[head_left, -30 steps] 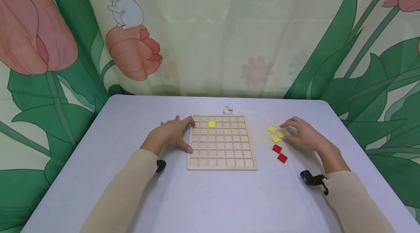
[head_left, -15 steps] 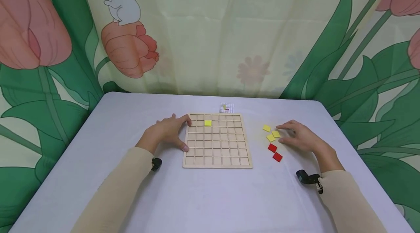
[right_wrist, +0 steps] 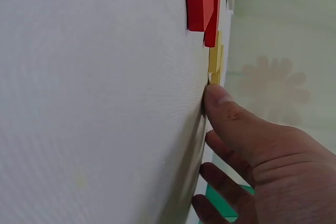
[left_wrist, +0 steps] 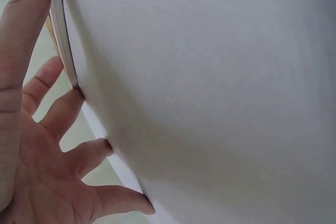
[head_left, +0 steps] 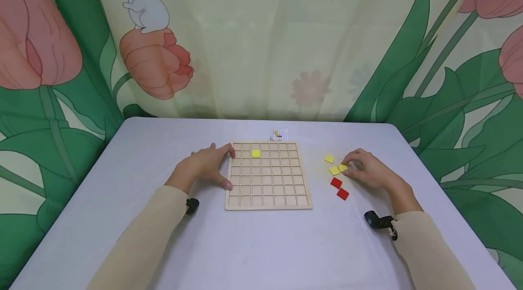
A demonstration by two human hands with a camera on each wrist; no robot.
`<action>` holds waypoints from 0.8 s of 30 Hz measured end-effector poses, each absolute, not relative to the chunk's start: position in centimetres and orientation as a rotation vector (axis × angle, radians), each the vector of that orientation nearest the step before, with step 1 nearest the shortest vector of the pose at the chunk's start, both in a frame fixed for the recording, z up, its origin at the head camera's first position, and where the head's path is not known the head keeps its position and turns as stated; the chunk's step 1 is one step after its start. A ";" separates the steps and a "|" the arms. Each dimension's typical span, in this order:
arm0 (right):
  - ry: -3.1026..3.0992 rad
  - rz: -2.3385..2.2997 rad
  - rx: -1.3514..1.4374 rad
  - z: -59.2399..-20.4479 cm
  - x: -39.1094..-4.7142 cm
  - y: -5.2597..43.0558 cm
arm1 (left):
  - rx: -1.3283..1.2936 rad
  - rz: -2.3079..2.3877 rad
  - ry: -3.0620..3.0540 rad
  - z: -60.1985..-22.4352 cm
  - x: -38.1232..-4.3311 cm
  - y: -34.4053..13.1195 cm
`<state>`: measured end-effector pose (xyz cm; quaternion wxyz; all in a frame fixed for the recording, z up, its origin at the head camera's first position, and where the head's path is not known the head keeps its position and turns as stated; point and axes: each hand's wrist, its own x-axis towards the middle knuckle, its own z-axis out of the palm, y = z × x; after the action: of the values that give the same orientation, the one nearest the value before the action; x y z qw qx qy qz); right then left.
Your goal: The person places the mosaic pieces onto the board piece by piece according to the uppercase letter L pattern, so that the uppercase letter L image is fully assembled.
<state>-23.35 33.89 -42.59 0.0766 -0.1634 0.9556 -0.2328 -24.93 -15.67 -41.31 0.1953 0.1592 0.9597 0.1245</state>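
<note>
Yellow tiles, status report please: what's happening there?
Left hand touches wooden board at its left edge. Right hand pinches a yellow tile. Another yellow tile close beside it.

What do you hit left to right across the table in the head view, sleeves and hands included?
Left sleeve → left hand → wooden grid board → cluster of loose yellow tiles and red tiles → right hand → right sleeve.
</note>
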 end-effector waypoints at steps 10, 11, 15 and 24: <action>2.851 -0.780 -0.501 -42.3 -22.9 34.1 | 0.447 0.383 2.665 -41.3 -25.0 -15.3; 2.846 -0.799 -0.492 -42.3 -22.9 33.9 | 0.446 0.380 2.667 -41.3 -25.0 -15.4; 2.822 -0.852 -0.457 -42.2 -22.8 33.0 | 0.444 0.374 2.667 -41.1 -25.1 -15.7; 2.858 -0.864 -0.500 -41.4 -23.2 30.6 | 0.443 0.378 2.647 -41.2 -25.1 -15.9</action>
<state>-23.23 30.57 -41.40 0.0572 -0.1648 0.9425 -0.2850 -25.13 -15.90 -41.25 0.2139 0.1598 0.9540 0.1363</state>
